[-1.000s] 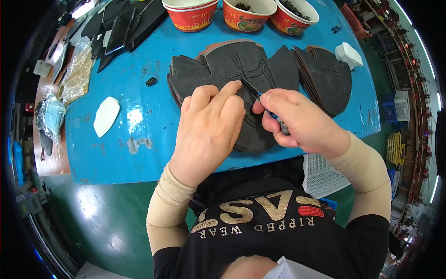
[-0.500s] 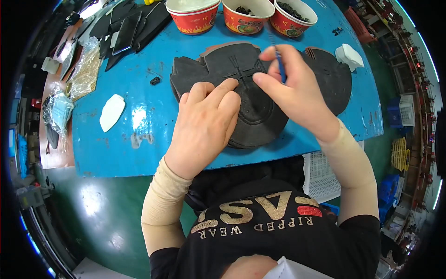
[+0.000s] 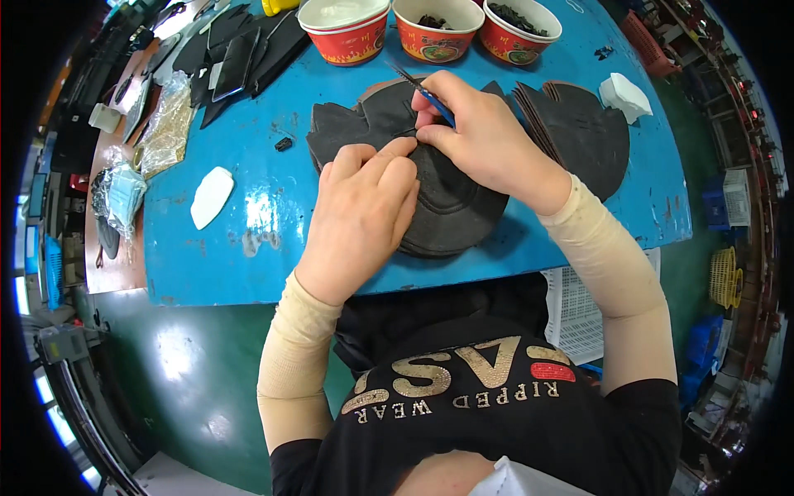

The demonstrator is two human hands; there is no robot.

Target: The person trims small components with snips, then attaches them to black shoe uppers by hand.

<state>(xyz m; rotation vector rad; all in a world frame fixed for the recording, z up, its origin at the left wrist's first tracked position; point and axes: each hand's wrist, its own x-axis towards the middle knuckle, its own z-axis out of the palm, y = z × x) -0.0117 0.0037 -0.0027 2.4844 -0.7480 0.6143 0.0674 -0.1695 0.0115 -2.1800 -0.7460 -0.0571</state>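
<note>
I see a stack of dark grey, flat-cut fabric pieces (image 3: 451, 207) lying flat at the near edge of the blue table, and a thin blue-handled tool (image 3: 430, 93) tilted over the stack's far side.

Three red paper bowls at the top edge of the blue tabletop (image 3: 248, 273): one white-filled bowl (image 3: 344, 29), two with dark bits (image 3: 437, 26) (image 3: 520, 30). Two stacks of dark grey cut fabric pieces: one mid-frame (image 3: 451, 211), one at upper right (image 3: 583, 136). One blue-handled thin tool (image 3: 430, 95). Two white pads: an oval one (image 3: 212, 196) at left, a squarish one (image 3: 626, 95) at upper right. One small black bit (image 3: 284, 144). Two hands: left hand (image 3: 364, 215), right hand (image 3: 484, 136).
</note>
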